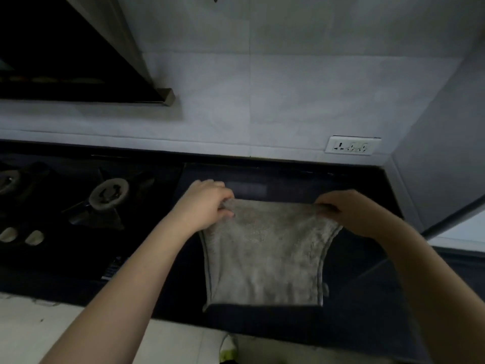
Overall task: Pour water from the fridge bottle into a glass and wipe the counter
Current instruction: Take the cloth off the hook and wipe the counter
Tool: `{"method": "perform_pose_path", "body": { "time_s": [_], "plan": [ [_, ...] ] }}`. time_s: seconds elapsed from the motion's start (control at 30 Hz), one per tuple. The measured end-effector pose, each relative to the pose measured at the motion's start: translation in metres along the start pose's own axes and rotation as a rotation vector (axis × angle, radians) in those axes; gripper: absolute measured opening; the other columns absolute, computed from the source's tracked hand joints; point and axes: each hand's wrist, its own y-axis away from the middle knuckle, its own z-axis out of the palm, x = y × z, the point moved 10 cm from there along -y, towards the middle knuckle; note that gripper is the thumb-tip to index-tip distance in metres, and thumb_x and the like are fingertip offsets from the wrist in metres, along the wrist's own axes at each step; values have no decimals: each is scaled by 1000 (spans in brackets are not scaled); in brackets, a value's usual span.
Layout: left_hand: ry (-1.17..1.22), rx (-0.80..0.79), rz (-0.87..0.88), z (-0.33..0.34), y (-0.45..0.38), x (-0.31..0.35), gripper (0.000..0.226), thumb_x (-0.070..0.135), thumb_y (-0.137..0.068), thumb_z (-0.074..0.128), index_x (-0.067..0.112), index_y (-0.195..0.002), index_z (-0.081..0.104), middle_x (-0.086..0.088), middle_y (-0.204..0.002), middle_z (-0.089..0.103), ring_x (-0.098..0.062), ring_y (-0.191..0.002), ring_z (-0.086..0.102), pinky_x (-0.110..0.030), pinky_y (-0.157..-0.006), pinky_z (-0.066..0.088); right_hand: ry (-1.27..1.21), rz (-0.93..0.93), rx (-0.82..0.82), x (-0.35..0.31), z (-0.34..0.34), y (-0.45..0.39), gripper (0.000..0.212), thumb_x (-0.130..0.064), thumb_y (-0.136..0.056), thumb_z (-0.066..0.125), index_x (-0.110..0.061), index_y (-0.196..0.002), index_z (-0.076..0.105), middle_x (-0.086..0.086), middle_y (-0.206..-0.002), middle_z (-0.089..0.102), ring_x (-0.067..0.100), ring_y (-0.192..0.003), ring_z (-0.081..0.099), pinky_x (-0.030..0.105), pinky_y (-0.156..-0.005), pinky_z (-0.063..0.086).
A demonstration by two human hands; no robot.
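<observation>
Over the dark stone surface (354, 271), right of the hob, a grey terry cloth with darker stitched edges (263, 253) hangs stretched between both hands. Left hand (207, 203) pinches the upper left corner, fingers curled round the gathered edge; right hand (346, 208) is clamped likewise on the upper right corner. Top edge taut, lower part drooping toward the front rim of the surface; whether the bottom hem touches it cannot be told. Judgement: cloth is held wide by two corners to open it flat, either to lay it down for the wipe or to fold it; wiping stage of the task. Bottle and glass not in view. To the left, a black gas hob with a pale round burner cap (109, 193) and two pale knobs (22, 235). Behind, light grey tiled wall (262, 88) carrying a white socket plate (351, 146); dark range hood (65, 61) upper left. Room dim.
</observation>
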Motion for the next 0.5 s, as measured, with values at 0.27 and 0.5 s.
{"method": "perform_pose_path", "body": {
  "time_s": [0.27,0.5],
  "plan": [
    [7,243,147,-127,-71,-15,24,37,-82,74,18,-95,71,5,-84,52,-26,-91,57,-41,-82,45,60,-25,285,-11,-127,-31,20,-15,-93,59,-17,-109,70,2,-105,68,16,-95,57,26,-84,37],
    [-61,363,173,-121,-123,-45,24,36,-82,75,16,-94,71,-2,-91,57,-30,-93,53,-43,-84,38,122,91,374,8,-127,-87,27,-10,-98,49,-13,-119,67,12,-116,66,27,-106,58,23,-85,36]
  ]
}}
